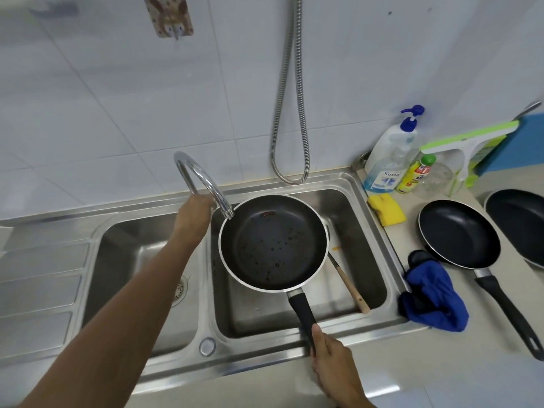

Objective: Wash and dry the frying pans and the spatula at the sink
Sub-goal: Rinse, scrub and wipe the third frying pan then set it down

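Note:
My right hand (332, 366) grips the black handle of a black frying pan (273, 242) and holds it level over the right sink basin (374, 240), its rim just under the tap's spout. Beads of water dot the pan's inside. My left hand (195, 214) reaches back to the chrome tap (200, 178) and touches its neck; its fingers are hidden behind the tap. A wooden-handled spatula (350, 287) lies in the right basin, partly under the pan. Two more black frying pans, one (459, 234) near and one (521, 222) at the edge, sit on the counter at right.
A blue cloth (432, 295) lies on the counter beside the sink, a yellow sponge (385, 209) behind it. Soap bottles (388, 160) and a green squeegee (468, 142) stand at the back right. A metal hose (291, 113) hangs on the tiled wall. The left basin (132, 260) holds nothing.

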Available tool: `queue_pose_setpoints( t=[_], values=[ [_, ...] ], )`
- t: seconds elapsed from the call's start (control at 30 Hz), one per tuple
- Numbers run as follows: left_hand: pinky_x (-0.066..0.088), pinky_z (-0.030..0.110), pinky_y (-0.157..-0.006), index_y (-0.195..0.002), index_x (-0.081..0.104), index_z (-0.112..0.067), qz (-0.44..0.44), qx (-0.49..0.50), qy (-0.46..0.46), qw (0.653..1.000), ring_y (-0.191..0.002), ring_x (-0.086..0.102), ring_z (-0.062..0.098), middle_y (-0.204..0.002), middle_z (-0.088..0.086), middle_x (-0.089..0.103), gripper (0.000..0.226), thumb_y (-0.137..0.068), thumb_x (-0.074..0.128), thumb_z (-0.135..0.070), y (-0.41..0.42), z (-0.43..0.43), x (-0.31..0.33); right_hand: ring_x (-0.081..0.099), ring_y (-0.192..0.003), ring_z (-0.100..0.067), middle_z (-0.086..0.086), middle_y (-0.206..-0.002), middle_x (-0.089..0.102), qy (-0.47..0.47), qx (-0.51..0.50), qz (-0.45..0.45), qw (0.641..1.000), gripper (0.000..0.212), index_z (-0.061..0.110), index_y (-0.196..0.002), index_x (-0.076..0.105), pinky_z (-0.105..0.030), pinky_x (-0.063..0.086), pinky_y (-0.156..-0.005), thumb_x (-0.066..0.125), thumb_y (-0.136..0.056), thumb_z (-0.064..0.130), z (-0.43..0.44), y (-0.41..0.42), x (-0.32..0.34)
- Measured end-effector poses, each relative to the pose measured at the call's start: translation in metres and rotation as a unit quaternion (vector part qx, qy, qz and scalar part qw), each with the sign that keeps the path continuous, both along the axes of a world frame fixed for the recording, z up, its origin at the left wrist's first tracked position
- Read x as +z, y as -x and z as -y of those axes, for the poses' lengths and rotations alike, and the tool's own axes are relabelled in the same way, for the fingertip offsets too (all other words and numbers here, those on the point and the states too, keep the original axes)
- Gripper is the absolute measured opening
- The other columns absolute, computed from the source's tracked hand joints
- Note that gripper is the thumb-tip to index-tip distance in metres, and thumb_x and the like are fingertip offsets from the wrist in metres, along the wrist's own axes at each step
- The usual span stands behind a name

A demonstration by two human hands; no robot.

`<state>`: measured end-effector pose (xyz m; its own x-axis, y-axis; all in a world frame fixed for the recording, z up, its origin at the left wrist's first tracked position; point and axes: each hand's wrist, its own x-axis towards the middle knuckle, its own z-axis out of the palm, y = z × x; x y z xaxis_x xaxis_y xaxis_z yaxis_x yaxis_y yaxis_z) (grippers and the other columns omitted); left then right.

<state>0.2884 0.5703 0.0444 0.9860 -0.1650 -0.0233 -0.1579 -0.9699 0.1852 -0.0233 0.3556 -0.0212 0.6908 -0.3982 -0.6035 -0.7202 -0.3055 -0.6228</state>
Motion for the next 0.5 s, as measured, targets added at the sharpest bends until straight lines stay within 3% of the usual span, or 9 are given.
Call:
queue_pose_setpoints(
  t=[0.27,0.5],
  values=[
    [0.051,0.049,-0.092,-0.126,0.068,-0.004,0.0,-0.03,0.009,0.999,-0.109,0.065,0.044,-0.122,0.025,0.068,0.041,-0.093,0.048,0.011,0.002,-0.012,-0.008,0.064,-0.069,-0.013,0.003,-0.069,0.066,-0.006,0.006,-0.008,1.0,0.053,0.027,-0.071,0.062,-0.029,0.051,-0.073,0.029,-0.102,0.053,-0.006,0.001,-0.004],
    [0.054,0.049,-0.086,-0.122,0.07,-0.006,0.009,-0.047,0.004,0.999,-0.103,0.068,0.044,-0.119,0.025,0.07,0.042,-0.091,0.05,0.014,-0.004,-0.015,-0.01,0.066,-0.062,-0.015,-0.001,-0.061,0.066,-0.014,0.0,-0.018,1.0,0.058,0.023,-0.067,0.064,-0.035,0.055,-0.074,0.03,-0.101,0.056,-0.008,0.004,-0.015]
  ],
)
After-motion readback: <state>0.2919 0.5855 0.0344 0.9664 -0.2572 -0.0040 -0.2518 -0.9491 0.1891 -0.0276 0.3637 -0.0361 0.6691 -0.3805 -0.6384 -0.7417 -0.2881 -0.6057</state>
